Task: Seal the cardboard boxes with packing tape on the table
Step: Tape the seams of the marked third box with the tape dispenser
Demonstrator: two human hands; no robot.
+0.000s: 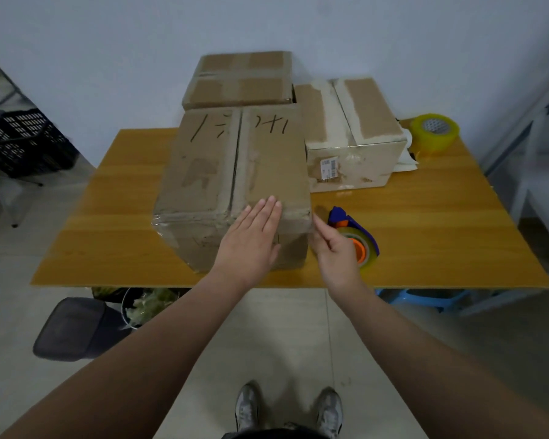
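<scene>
Tape work on the large brown cardboard box with black marker strokes, standing mid-counter on the yellow-orange wooden counter, short end toward the person. Presses the left hand flat on the near top edge, fingers straight and together, holding nothing. Curls the right hand at the near right corner of the box, thumb and forefinger meeting there, apparently pinching the end of the strip of clear packing tape laid along that near edge; cannot be sure, with film so clear at the corner. Just beside the right hand, partly hidden by it: blue and orange tape dispenser with a clear roll, lying on the counter. Behind: two more brown cardboard boxes, one at the back, one to the right with pale torn patches, plus a spare yellowish tape roll far right.

Likely trouble, by judgement:
- Slack in the pinched end: tape folding onto itself or clinging to the fingers.
- Uneven rubbing over worn card and old residue: wrinkles, or a corner lifting later.
- Easing off with the left hand while pulling: box sliding or twisting.
- Careless sweep of the right wrist: dispenser knocked toward the counter's near edge.
</scene>
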